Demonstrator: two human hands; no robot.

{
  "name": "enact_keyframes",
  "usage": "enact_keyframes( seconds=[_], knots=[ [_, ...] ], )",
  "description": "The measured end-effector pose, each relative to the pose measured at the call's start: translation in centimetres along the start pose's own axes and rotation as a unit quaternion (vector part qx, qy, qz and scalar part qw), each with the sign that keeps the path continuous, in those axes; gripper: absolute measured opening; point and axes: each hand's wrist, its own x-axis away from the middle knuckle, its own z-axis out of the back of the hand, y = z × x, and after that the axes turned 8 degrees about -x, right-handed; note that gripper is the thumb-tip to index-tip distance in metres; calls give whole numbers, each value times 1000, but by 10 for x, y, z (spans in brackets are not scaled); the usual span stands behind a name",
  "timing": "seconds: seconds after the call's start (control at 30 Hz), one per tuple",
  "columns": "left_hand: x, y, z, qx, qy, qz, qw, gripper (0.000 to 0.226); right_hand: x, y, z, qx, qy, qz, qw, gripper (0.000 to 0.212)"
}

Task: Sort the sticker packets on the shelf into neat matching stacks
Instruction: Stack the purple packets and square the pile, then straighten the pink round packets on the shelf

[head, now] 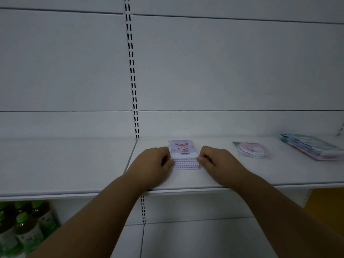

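Note:
A stack of purple sticker packets [183,152] with a cartoon girl on top lies on the white shelf [242,174], near its middle. My left hand [152,162] grips the stack's left side with curled fingers. My right hand [216,161] grips its right side the same way. To the right lies a small pile of round pink sticker packets [251,149]. Further right, a stack of larger pink and pale blue packets [312,148] sits at the frame's edge.
A white back panel with a slotted upright [133,81] rises behind the shelf. Another white shelf board [55,164] adjoins on the left. Below left stand several green-capped bottles [20,229]. A yellow surface [325,200] shows below right.

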Motion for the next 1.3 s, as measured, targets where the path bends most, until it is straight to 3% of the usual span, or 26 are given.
enact_keyframes(
  seconds=[0.57, 0.7, 0.87, 1.0, 1.1, 1.2, 1.3],
  knots=[
    [2, -5, 3, 30, -1, -8, 1000, 22, 4, -10, -1, 32, 15, -21, 999, 27],
    [2, 1, 12, 4, 64, 12, 998, 26, 10, -7, 7, 6, 61, -43, 997, 27],
    [-7, 59, 22, -10, 129, -76, 989, 19, 19, 26, 58, 21, 122, -72, 990, 20],
    [-32, 126, -2, 8, 81, -120, 989, 18, 30, 79, 108, 39, 144, -122, 981, 12],
    [-58, 163, -35, 21, 8, -78, 997, 23, 34, 123, 123, 49, 120, -166, 978, 11],
    [-85, 188, -65, 10, -44, -21, 999, 34, 34, 148, 122, 64, 78, -178, 979, 33],
    [-103, 206, -84, -27, -65, 26, 997, 35, 34, 164, 119, 68, 58, -173, 981, 40]
  ],
)
